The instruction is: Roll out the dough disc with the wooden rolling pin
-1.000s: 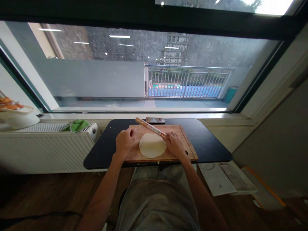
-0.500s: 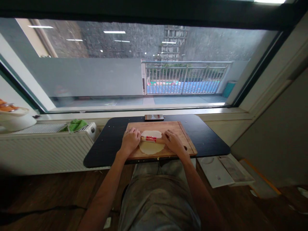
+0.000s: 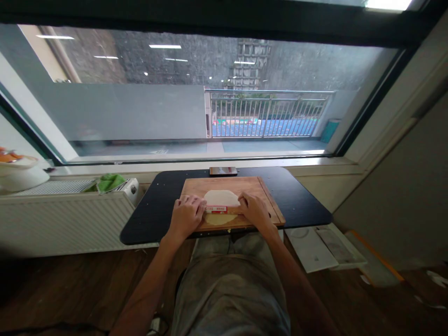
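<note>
A wooden rolling pin [image 3: 217,210] with a red and white label lies across a flat, pale round of dough [image 3: 221,196]. My left hand [image 3: 188,213] is closed over the pin's left end, and my right hand [image 3: 255,209] grips the right end. Both ends of the pin are hidden under my fingers. Dough shows on the far side of the pin and, as a narrower strip, on the near side. Under it lies a wooden cutting board [image 3: 196,185].
The board rests on a black table [image 3: 301,200] with rounded corners, below a wide window. A phone [image 3: 223,171] lies at the table's far edge. To the left, a green cloth [image 3: 111,182] sits on a white radiator [image 3: 70,217], near a white container [image 3: 21,175].
Both hands have drawn the rolling pin toward my body over the dough. More dough shows beyond the pin and less on the near side.
</note>
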`<state>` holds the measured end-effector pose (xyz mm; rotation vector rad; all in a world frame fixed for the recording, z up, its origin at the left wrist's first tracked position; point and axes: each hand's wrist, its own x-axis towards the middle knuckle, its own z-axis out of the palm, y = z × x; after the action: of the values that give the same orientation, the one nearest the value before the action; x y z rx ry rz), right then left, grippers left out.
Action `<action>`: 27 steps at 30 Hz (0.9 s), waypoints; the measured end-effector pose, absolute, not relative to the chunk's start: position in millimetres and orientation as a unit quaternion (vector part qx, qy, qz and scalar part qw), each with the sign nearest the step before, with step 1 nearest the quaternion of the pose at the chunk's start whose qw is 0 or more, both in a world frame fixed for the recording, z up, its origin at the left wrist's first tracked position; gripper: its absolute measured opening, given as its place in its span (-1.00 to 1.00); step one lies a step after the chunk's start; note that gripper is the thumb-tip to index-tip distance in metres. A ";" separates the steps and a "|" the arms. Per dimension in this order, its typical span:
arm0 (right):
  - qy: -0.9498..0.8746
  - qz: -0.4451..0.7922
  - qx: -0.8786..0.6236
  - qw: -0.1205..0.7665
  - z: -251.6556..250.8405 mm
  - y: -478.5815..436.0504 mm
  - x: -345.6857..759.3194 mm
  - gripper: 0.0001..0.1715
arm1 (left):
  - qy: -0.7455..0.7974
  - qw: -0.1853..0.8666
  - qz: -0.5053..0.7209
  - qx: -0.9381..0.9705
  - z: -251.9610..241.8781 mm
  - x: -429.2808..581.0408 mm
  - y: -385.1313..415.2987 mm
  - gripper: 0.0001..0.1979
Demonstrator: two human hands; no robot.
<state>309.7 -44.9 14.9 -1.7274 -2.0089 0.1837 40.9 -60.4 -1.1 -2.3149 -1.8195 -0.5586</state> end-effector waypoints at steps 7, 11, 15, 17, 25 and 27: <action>-0.743 0.066 -0.627 0.227 21.5 -45.7 317.8 -0.65 | -0.642 0.082 -0.185 -0.740 3.0 35.6 -47.7 -0.55; -0.793 0.033 -0.579 0.188 24.9 -36.9 309.5 -0.46 | -0.644 0.070 -0.168 -0.743 8.6 42.5 -44.1 -0.59; -0.797 -0.025 -0.591 0.123 17.9 -37.1 292.4 -0.36 | -0.664 0.102 -0.142 -0.727 8.6 46.5 -50.3 -0.47; -0.787 -0.042 -0.605 0.114 13.4 -42.5 285.3 -0.34 | -0.664 0.111 -0.142 -0.726 7.2 47.2 -54.5 -0.44; -0.750 -0.034 -0.648 0.127 15.4 -31.0 270.5 -0.27 | -0.659 0.102 -0.148 -0.730 10.5 49.5 -58.5 -0.43; -0.772 -0.017 -0.627 0.105 21.2 -13.5 268.9 -0.29 | -0.663 0.097 -0.145 -0.728 12.7 50.7 -58.1 -0.43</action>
<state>268.9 -13.5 21.2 -1.8464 -2.2750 -0.0489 50.7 -58.1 12.7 -2.1574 -1.9629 -0.4281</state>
